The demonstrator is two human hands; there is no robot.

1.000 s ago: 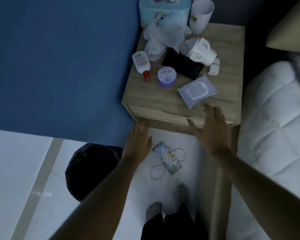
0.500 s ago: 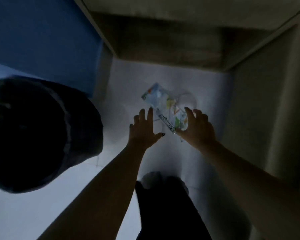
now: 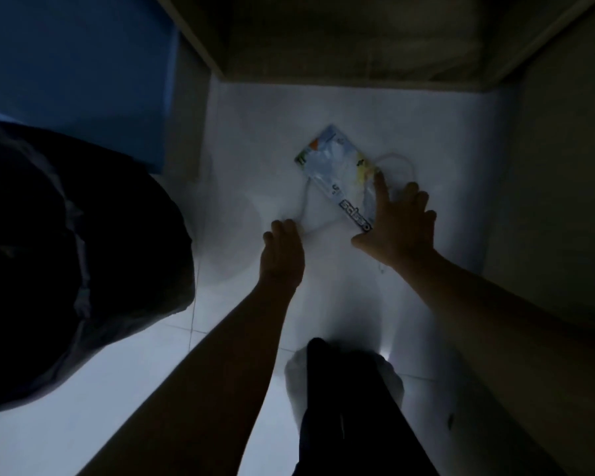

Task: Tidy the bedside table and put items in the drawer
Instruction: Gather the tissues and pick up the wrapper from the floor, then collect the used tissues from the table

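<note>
White tile floor (image 3: 272,115): dimly lit, it runs under the bedside table and carries everything named below
Printed plastic packet (image 3: 337,170): lies flat on the floor under the table and slantwise to the view, with a coloured picture at its far end and a dark strip of lettering at its near end
Thin cord (image 3: 304,207): pale; one loop shows beyond the packet's right side and another curves off its left edge toward the left hand
Right hand (image 3: 402,231): fingers spread and fairly straight, palm down; the forefinger lies on the packet's right edge and the thumb reaches out by its near corner, with no finger wrapped round it
Left hand (image 3: 282,249): back up and low over the floor, just left of the packet, fingers bent down at the knuckles beside the end of the cord's loop; whether it pinches the cord I cannot tell
Bedside table (image 3: 358,36): wooden, seen from underneath, its shadowed underside across the top and a side panel down the right
Blue wall (image 3: 66,53): fills the upper left, beside the table's left leg
Black bin bag (image 3: 66,269): bulky and dark, at the left edge, well apart from the packet
Trouser leg (image 3: 344,407): dark, bottom centre between the forearms, with a pale sock (image 3: 294,372) at its left
</note>
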